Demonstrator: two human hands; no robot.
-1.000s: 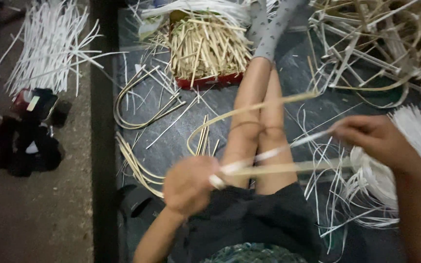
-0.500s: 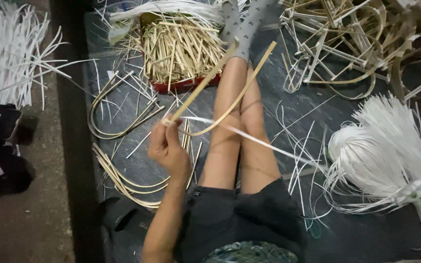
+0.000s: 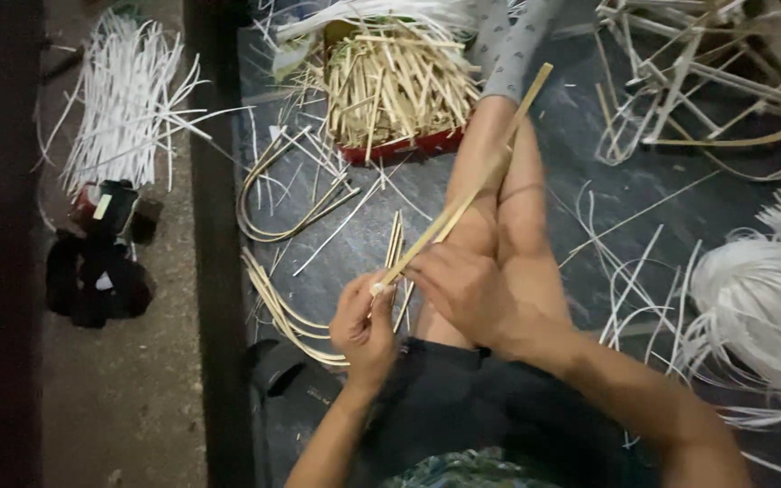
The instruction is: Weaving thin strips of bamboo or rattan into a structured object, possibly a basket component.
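I sit on a dark floor mat (image 3: 589, 154) with my bare legs (image 3: 499, 190) stretched forward. My left hand (image 3: 363, 327) pinches the near end of a long tan cane strip (image 3: 463, 199), which slants up and to the right over my legs. My right hand (image 3: 465, 291) rests beside it, fingers curled on the same end of the strip. A small white bit shows at the strip's tip between the two hands.
A red tray (image 3: 404, 145) piled with short tan sticks stands ahead. Bent cane loops (image 3: 286, 217) lie left of my legs. White strip bundles lie at the far left (image 3: 128, 117) and right (image 3: 761, 298). A cane frame tangle (image 3: 707, 81) fills the upper right; dark bags (image 3: 101, 262) sit left.
My right hand has come back from the right and joined the left hand on the strip's near end. The strip, bent in an arc earlier, now runs straight over my legs.
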